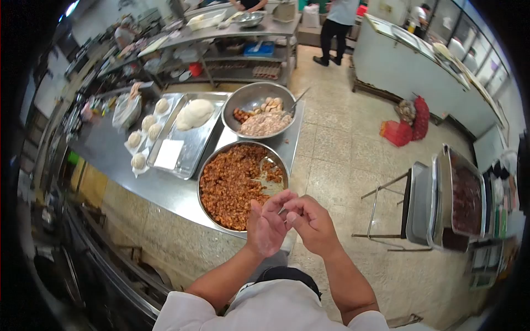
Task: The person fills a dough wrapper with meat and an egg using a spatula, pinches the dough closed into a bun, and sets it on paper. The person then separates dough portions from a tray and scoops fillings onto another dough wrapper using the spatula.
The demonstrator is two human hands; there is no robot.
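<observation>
White chef's sleeves filled the bottom of the view, with both forearms reaching forward over the edge of a steel counter (110,157). Just beyond the sleeves, the left hand (267,227) and right hand (312,222) met in front of the person, fingers curled loosely and touching one another, as if rubbing or pinching something small. Neither hand was clenched; whether a bit of food sat between the fingertips could not be told.

Directly beneath and ahead of the hands stood a large steel bowl of reddish-brown minced filling (234,185), close to the counter's near edge. Behind it sat a second steel bowl (259,110) holding a paler mixture and some chunks, with a utensil leaning in it. To the left lay a steel tray (193,146) bearing a big lump of white dough (193,114), and beside it several small dough balls (144,135).

Judging by the position, anything sticking to the fingers might have dropped onto the tiled floor rather than into the filling bowl, since the hands hovered over its outer rim. Other workers stood far off at the back.
</observation>
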